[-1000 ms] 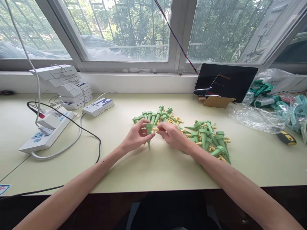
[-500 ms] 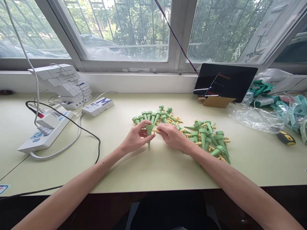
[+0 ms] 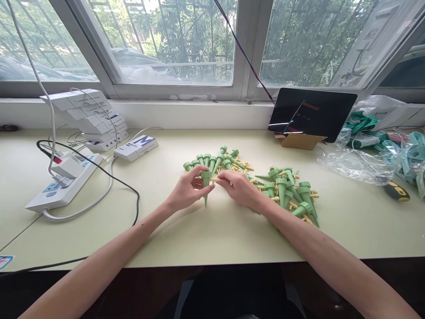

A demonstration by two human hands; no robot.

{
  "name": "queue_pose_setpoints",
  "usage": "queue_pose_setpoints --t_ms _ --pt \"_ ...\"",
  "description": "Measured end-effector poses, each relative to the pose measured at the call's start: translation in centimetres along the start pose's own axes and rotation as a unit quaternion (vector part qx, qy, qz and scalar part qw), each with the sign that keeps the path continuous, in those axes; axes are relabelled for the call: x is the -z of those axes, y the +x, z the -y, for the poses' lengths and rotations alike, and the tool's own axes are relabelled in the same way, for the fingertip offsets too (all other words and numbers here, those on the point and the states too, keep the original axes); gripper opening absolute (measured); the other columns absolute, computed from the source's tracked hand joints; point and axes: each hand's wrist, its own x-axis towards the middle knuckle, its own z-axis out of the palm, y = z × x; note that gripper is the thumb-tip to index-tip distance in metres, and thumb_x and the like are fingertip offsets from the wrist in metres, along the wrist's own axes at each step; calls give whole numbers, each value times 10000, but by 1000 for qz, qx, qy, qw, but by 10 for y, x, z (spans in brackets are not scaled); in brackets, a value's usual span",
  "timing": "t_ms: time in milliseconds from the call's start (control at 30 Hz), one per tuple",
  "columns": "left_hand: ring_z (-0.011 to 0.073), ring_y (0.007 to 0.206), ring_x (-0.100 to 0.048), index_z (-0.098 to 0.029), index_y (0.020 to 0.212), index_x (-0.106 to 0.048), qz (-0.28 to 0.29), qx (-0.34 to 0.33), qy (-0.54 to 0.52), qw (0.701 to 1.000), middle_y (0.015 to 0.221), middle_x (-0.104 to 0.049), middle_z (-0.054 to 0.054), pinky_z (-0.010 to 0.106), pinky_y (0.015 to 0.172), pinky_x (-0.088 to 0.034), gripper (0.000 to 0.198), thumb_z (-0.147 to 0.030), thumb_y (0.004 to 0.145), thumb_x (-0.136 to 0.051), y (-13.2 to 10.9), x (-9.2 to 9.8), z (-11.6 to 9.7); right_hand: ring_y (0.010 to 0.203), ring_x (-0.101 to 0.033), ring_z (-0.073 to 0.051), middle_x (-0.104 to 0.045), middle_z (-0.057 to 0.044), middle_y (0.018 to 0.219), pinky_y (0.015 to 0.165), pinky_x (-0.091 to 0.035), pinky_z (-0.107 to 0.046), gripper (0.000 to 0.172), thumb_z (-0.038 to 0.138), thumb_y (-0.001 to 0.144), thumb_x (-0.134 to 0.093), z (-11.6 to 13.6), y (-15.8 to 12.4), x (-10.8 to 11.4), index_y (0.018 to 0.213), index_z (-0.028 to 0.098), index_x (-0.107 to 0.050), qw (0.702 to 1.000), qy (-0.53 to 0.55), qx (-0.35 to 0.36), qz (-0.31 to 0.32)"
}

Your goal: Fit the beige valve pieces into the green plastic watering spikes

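Between the thumb and fingers of my left hand (image 3: 187, 190) is a green spike (image 3: 206, 178), its cap up and its tip pointing down. My right hand (image 3: 238, 188) pinches a small yellow piece (image 3: 214, 180) against the right side of that spike, just below the cap. Behind my hands lies a group of green spikes (image 3: 212, 163) with small yellow pieces among them. A second heap of green spikes and yellow pieces (image 3: 281, 189) lies to the right, beside my right wrist.
White boxes (image 3: 96, 116) are stacked at the back left, near a power strip (image 3: 63, 186) with cables. A dark tablet (image 3: 310, 113) leans on a cardboard stand. Clear plastic wrapping (image 3: 358, 166) and a yellow-black tool (image 3: 396, 191) lie on the right.
My right fingertips have shifted slightly, showing more of the yellow piece beside the spike. The spike has risen very slightly in my left hand.
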Motion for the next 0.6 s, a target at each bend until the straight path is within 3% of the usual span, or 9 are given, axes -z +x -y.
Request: queue_pose_setpoints --t_ms 133,600 --pt "71 543 -563 -228 1085 -510 3 5 1 1000 746 -449 -57 183 474 -511 371 -371 805 -708 0 -1 1 711 -525 -148 -616 -39 863 666 -413 -273 100 256 974 -527 1 0 0 902 190 -549 1000 8 -2 -12" --pt "78 543 -484 -222 1094 -524 -1 -24 61 998 659 -442 -69 213 536 -495 354 -382 821 -682 -2 -3 3 676 -488 -147 -568 -29 778 628 -381 -275 184 206 987 -450 -1 -1 -1 806 194 -477 1000 0 8 8"
